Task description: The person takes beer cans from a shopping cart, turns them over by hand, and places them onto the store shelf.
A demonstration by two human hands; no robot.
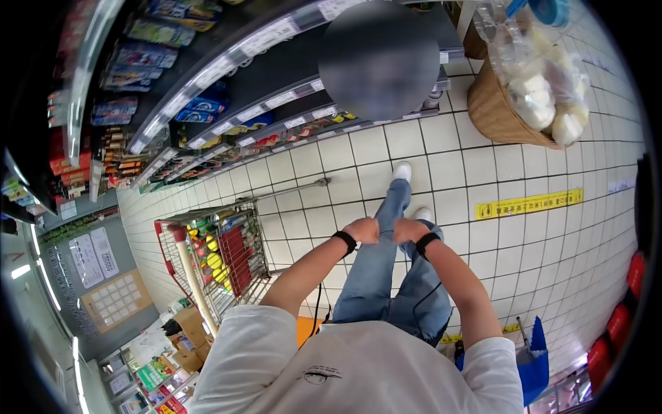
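Observation:
In the middle of the head view, both hands are held out in front of my body, close together but apart. My left hand (361, 230) is closed, and no object shows in it. My right hand (409, 232) is likewise curled closed, with nothing visible inside. Each wrist wears a black band. Below the hands are my blue jeans (369, 279) and white shoes (402, 171) on the tiled floor. A wire shopping cart (238, 255) with colourful packages in it stands to the left, touched by neither hand.
Shelves (276, 100) of packaged goods run along the upper left. A brown basket (493, 103) with bagged items stands at the upper right. A yellow floor strip (529, 204) lies on the right. Cardboard boxes (189, 338) are at the lower left, a blue object (536, 366) at the lower right.

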